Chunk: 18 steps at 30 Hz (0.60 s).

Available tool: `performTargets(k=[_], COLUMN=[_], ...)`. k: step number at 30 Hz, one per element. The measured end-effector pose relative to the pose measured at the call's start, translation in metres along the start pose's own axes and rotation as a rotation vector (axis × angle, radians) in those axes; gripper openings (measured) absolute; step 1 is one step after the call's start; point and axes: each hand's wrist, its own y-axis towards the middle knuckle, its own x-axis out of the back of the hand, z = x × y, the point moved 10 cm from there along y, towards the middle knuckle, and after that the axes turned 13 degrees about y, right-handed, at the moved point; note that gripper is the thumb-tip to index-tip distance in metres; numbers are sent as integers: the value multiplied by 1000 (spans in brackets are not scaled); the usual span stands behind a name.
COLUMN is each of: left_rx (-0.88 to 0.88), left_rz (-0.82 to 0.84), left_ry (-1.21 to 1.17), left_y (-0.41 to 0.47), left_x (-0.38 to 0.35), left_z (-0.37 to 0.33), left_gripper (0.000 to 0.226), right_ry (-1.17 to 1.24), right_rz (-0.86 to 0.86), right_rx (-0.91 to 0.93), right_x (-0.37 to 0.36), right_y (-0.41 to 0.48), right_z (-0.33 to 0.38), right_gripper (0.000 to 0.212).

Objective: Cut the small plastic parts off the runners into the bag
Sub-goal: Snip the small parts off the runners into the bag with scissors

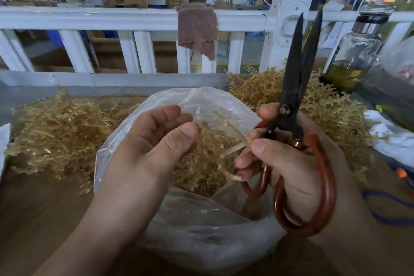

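A clear plastic bag (215,237) stands open in front of me, holding several small tan plastic parts (201,159). My right hand (291,163) grips black scissors (298,74) by their red-brown handles, blades pointing up and slightly apart. The same hand's thumb and fingers pinch a tan runner (233,148) over the bag. My left hand (152,141) hovers above the bag's left side with fingers relaxed and loosely curled, holding nothing.
Piles of tan runners lie left (56,136) and right (324,105) of the bag on the brown table. A glass bottle (354,51) of yellowish liquid stands at the right. A white railing (112,18) with a brown cloth (197,29) runs behind.
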Motion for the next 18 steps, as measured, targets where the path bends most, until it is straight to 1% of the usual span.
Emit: performTargets(k=[3, 7, 9, 11, 13, 18], left_rx=[92, 202, 299, 374, 414, 401], left_rz=[83, 386, 452, 457, 439, 355], left_ry=[11, -106, -178, -232, -274, -331], left_y=[-1, -12, -19, -22, -24, -21], left_x=[-7, -36, -43, -46, -49, -49], left_z=[9, 7, 10, 14, 16, 13], left_gripper=[54, 50, 45, 33, 27, 22], right_ry=[85, 143, 126, 100, 67, 33], right_rz=[6, 22, 19, 10, 10, -22], right_rx=[15, 64, 93, 114, 132, 111], right_x=[-3, -5, -5, -3, -4, 1], right_y=[1, 1, 1, 1, 1, 0], right_z=[0, 6, 9, 10, 10, 5], right_gripper=[34, 35, 36, 38, 37, 36])
